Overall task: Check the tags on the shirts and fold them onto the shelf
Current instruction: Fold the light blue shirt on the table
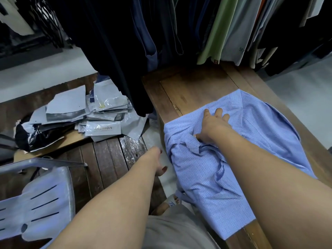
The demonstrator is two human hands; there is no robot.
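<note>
On wooden shelf [194, 87], blue shirt [260, 132] lengthwise along it; right grip [213, 126] open-fingered atop, left grip [159, 162] unclear.

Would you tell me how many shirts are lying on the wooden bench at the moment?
1: the blue checked shirt lies rumpled on the wooden bench, under the right hand. The hanging garments behind may hide more.

Clothes shop: hanging garments [179, 33], garment bags [104, 112].

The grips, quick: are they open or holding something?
Left grip: cannot tell; its fingers are mostly hidden, beside the shirt.
Right grip: open, fingers spread, pressing on the shirt.
</note>
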